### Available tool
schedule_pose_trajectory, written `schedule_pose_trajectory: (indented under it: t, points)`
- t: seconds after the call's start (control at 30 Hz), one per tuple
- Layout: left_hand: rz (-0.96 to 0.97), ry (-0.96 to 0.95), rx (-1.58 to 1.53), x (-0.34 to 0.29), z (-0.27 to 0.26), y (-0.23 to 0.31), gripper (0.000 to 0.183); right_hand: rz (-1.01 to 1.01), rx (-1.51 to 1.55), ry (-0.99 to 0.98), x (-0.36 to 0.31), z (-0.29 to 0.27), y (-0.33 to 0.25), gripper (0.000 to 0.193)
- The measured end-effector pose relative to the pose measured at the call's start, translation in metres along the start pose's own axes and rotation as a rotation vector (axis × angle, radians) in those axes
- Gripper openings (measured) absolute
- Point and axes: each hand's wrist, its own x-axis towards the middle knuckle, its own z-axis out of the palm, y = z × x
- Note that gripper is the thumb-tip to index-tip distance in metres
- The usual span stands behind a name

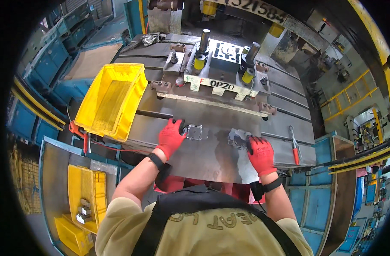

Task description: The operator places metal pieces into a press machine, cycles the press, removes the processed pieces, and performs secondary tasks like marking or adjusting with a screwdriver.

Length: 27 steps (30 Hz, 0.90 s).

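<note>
Both my hands wear red gloves and rest on a grey steel press table (212,158). My left hand (170,137) grips a small stamped metal part (195,132) at its left edge. My right hand (260,153) holds a second small metal part (237,137) by its right side. The two parts lie flat on the table, a short way apart. Beyond them stands the press die (222,64) with upright guide posts and yellow springs.
An empty yellow bin (111,100) sits at the table's left edge. A red-handled tool (294,147) lies on the right of the table. Lower left, yellow bins (86,196) hold metal parts. Blue crates stand at the far left and right.
</note>
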Motion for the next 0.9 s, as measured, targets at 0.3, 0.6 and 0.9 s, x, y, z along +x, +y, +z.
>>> schedule_pose_trajectory:
  t: [0.3,0.6,0.9]
  points:
    - [-0.007,-0.037,-0.100,0.001,0.003,0.005,0.045,0.054,0.121,0.125,0.043,-0.020,0.005,0.035]
    - [-0.171,-0.008,-0.449,-0.028,-0.013,-0.027,0.041,-0.175,0.093,0.514,0.174,-0.042,0.028,0.031]
    - [-0.687,-0.285,-1.051,-0.120,-0.086,-0.090,0.015,-0.091,0.023,0.535,0.270,-0.002,0.036,0.024]
